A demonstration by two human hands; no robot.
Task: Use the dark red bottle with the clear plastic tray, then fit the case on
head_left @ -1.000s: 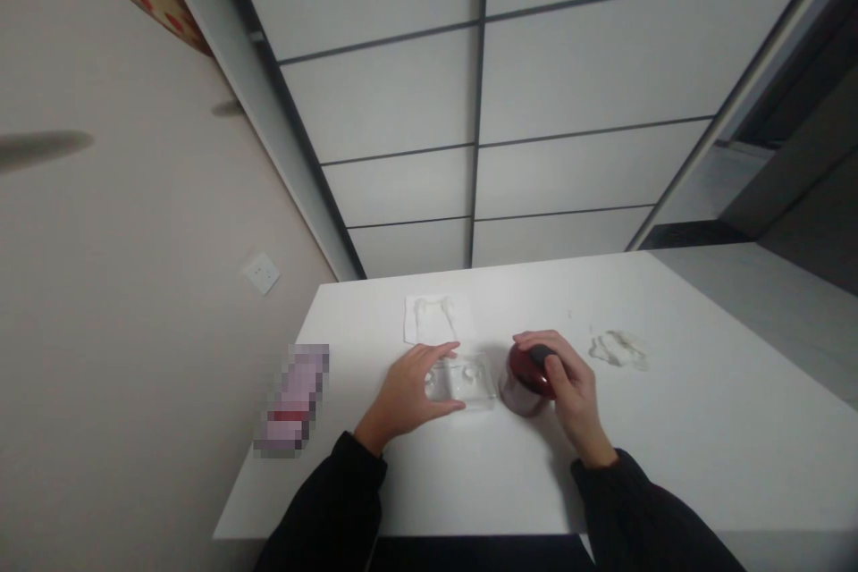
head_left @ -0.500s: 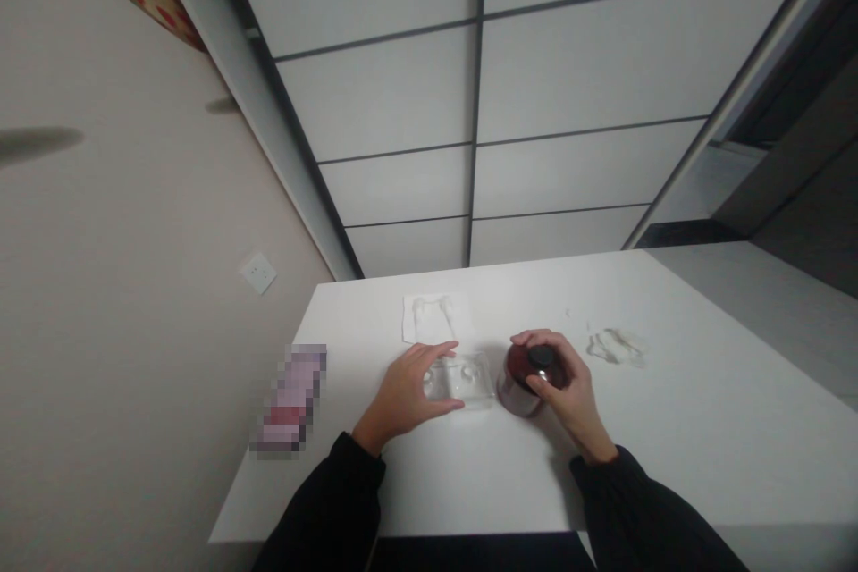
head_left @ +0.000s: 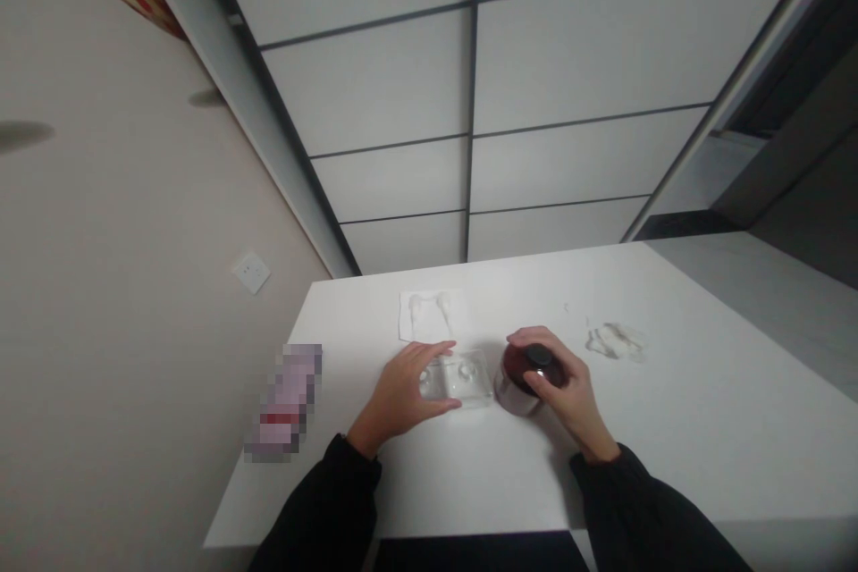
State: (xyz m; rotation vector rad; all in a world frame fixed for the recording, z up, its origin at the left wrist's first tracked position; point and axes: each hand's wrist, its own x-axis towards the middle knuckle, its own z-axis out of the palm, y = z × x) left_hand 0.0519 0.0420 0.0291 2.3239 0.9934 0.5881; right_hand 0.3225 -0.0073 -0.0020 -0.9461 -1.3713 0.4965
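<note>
My left hand (head_left: 400, 389) spans a clear plastic tray (head_left: 475, 386) at its left end, thumb at the near edge and fingers at the far edge. The tray lies flat on the white table and has round shapes in it. Just to its right stands a dark red bottle (head_left: 513, 389) with a black cap (head_left: 540, 356). Curled round the bottle's upper part from the right is my right hand (head_left: 568, 384), and the bottle appears to rest on the table.
Behind the tray lies a white sheet (head_left: 429, 318) bearing pale, thin items. A crumpled clear wrapper (head_left: 617, 341) is on the right. At the left edge of the table (head_left: 456, 483) sits a blurred-out pink object (head_left: 288, 398). A wall and white panels border the table.
The view has shifted slightly. Both hands keep their places on the tray and the bottle, with no visible movement of either thing on the table.
</note>
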